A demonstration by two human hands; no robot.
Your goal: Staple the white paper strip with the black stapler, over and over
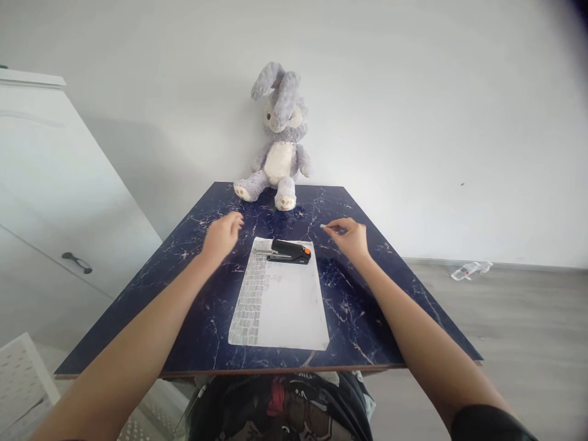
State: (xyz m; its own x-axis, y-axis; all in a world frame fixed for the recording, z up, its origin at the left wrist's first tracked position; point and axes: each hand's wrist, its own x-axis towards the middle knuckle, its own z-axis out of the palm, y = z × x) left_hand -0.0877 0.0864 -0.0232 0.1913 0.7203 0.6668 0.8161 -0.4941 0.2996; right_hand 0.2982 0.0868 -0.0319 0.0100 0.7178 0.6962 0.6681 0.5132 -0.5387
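Note:
Black stapler (290, 252) with an orange button lies on the upper part of a paper sheet (294, 306), its metal tray sticking out to the left. The sheet has rows of marks down its left side and faint red writing near the top. My right hand (350, 236), right of the stapler, pinches a small whitish piece (323, 226) between thumb and fingertips; its exact kind is too small to tell. To the left of the stapler, my left hand (222, 236) hovers with loosely curled, slightly parted fingers and nothing visible in them.
A grey plush rabbit (279, 160) sits at the far edge of the dark blue marbled table (202, 343), against the wall. A white cabinet (55, 184) stands at left. On the floor to the right lies a plastic packet (471, 270).

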